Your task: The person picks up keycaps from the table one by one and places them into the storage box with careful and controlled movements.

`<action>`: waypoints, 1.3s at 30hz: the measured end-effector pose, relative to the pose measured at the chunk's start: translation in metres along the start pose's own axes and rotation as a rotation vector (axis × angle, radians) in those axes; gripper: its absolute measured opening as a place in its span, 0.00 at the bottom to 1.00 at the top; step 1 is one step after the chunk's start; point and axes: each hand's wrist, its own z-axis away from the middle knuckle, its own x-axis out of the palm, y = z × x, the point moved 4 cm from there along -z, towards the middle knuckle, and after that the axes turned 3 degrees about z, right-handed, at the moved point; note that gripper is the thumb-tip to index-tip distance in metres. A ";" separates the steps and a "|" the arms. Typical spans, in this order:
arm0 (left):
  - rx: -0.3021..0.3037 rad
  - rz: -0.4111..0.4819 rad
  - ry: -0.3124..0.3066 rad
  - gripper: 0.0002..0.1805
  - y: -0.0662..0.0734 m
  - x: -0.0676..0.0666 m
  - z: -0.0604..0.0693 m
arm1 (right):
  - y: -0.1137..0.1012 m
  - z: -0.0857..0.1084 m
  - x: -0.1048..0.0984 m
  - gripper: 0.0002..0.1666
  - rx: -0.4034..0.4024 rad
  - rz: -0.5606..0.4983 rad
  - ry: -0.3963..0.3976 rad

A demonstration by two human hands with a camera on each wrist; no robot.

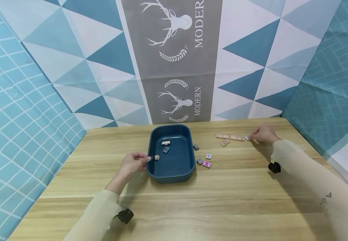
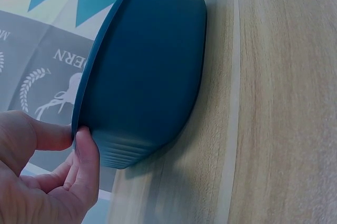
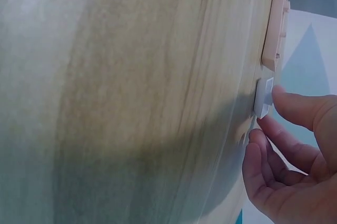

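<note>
My left hand (image 1: 133, 164) pinches the left rim of a dark blue plastic bin (image 1: 170, 179), thumb on one side and fingers on the other in the left wrist view. Inside the bin lie a small white piece (image 1: 166, 143), a grey-blue block (image 1: 166, 150) and a beige block (image 1: 157, 157). At the far right, my right hand (image 1: 264, 134) pinches a small white block (image 3: 263, 98) between thumb and forefinger, low at the tabletop. Just left of that block lies a long, pale wooden strip (image 1: 230, 137) with marks along it.
Right of the bin lie a tan block (image 1: 225, 142), a white block (image 1: 208, 156), a pink block (image 1: 207, 164) and two grey stone-like pieces, one grey piece (image 1: 196, 147) near the bin wall. A patterned backdrop (image 1: 180, 67) stands behind the wooden table (image 1: 222, 207).
</note>
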 end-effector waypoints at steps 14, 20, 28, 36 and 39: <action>-0.004 -0.007 -0.003 0.11 -0.001 0.001 0.001 | 0.000 0.005 0.004 0.20 0.049 -0.091 0.068; -0.010 -0.007 -0.002 0.11 -0.001 0.002 0.001 | 0.002 0.006 0.006 0.20 0.059 -0.141 0.069; -0.009 -0.005 -0.007 0.12 0.001 0.002 0.002 | 0.005 0.008 0.007 0.25 0.133 -0.289 0.044; 0.009 -0.017 -0.007 0.12 0.002 0.000 0.002 | -0.005 0.010 0.011 0.31 0.224 -0.683 -0.041; 0.004 -0.018 -0.005 0.12 0.001 0.000 0.002 | -0.012 0.012 0.012 0.31 0.203 -0.725 -0.068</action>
